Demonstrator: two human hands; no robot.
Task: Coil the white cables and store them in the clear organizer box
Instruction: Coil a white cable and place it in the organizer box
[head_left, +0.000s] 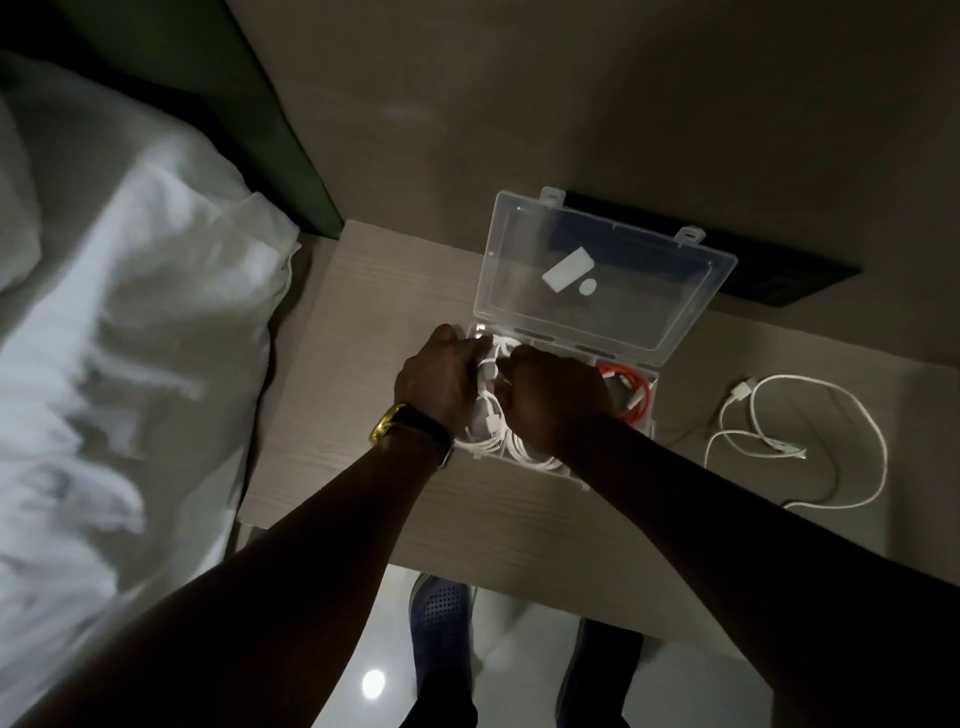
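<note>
The clear organizer box (652, 402) sits on the bedside table (363, 415), its lid (602, 280) standing open at the back. Both my hands are inside its left part. My left hand (439, 376) and my right hand (553, 397) press and pinch a coiled white cable (491, 371) into a compartment. More white coils (524, 449) lie in the near compartments. An orange cable (631, 387) fills the right compartment. A loose white cable (810, 441) lies uncoiled on the table to the right of the box.
A bed with white sheets (130, 338) lies to the left, a dark headboard (249, 104) behind it. A black panel (753, 270) lies against the wall behind the lid. My shoes (441, 623) show on the glossy floor below the table's front edge.
</note>
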